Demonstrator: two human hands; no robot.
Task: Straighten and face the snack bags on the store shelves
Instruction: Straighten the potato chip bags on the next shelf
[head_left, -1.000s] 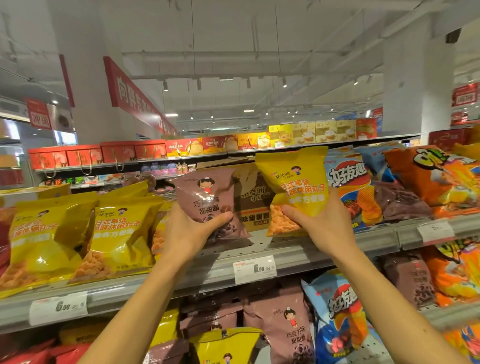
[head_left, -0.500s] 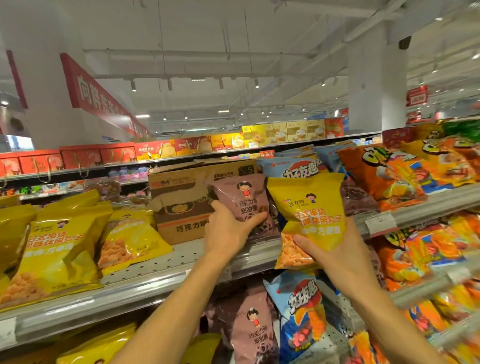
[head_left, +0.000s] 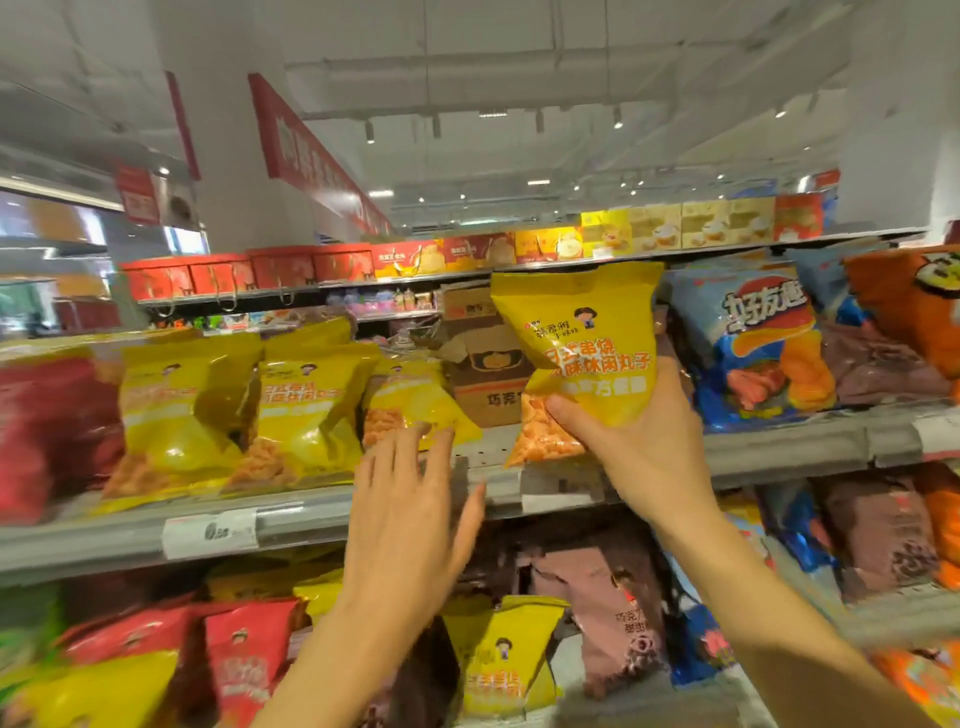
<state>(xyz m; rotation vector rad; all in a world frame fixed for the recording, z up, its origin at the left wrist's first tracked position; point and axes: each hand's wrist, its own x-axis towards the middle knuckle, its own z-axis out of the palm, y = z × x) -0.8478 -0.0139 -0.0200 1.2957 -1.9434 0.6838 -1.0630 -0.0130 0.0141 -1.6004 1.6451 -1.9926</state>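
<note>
My right hand (head_left: 641, 457) grips a yellow snack bag (head_left: 587, 343) by its lower part and holds it upright in front of the grey metal shelf (head_left: 311, 514). My left hand (head_left: 410, 514) is empty, fingers spread, in front of the shelf edge just below the nearest yellow bag (head_left: 410, 410). A row of yellow bags (head_left: 291, 415) leans on the shelf to the left. The brown bag I held earlier is out of sight.
A brown cardboard box (head_left: 483, 374) stands on the shelf behind the held bag. Blue chip bags (head_left: 753, 343) and orange bags (head_left: 914, 306) fill the right. Red bags (head_left: 47, 431) sit far left. Brown, yellow and red bags fill the lower shelf (head_left: 602, 613).
My left hand has let go of the brown bag and now hangs open, lower and to the left. The view swung left; my right hand still holds the yellow bag.
</note>
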